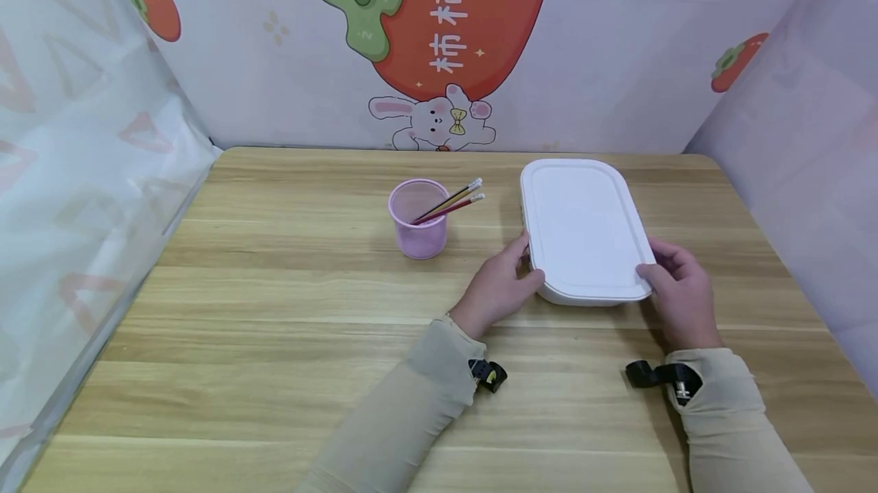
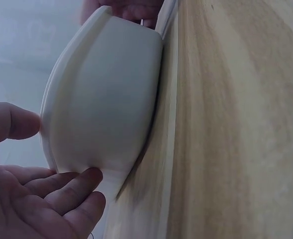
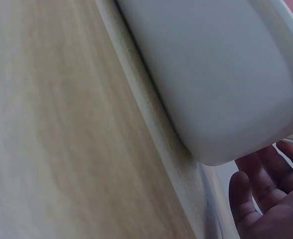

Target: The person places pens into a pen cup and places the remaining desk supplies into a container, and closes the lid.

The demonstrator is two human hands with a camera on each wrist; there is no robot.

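Note:
A white lidded storage box (image 1: 588, 226) rests on the wooden table, right of centre, with its lid in place. At its near left corner my left hand (image 1: 499, 287) grips it, thumb on the lid's rim. In the left wrist view, fingertips of the left hand (image 2: 47, 199) touch the box's side (image 2: 106, 94) below the rim. My right hand (image 1: 682, 291) holds the near right corner, its thumb on the lid edge and the other fingers along the side. The right wrist view has the right hand (image 3: 276, 194) beside the box wall (image 3: 216, 79), partly out of frame.
Left of the box stands a pink translucent cup (image 1: 420, 240) with several pencils (image 1: 456, 203) leaning in it towards the box. A printed cloth (image 1: 617, 59) hangs behind the wooden table (image 1: 274, 325), and more cloth borders its left and right sides.

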